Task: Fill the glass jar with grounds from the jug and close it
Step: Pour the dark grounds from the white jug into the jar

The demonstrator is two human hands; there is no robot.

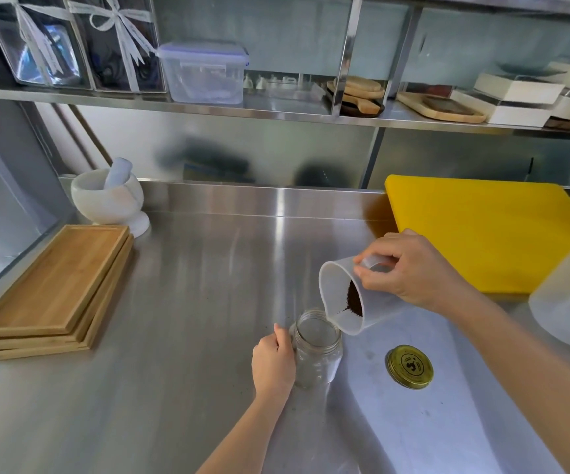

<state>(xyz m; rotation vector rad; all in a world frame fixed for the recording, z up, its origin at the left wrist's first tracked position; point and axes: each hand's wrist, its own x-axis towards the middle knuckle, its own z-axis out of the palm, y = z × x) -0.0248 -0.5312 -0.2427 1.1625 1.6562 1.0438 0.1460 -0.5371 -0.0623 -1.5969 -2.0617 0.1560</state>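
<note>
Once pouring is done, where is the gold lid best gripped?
By its rim, from above: the lid lies flat on the counter right of the jar, clear of other things, so fingers can pinch opposite edges.

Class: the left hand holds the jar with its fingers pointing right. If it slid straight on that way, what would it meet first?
The left hand would be stopped at once by the jar it already grips; beyond that, probably the gold lid on the counter, though depth is unclear.
</note>
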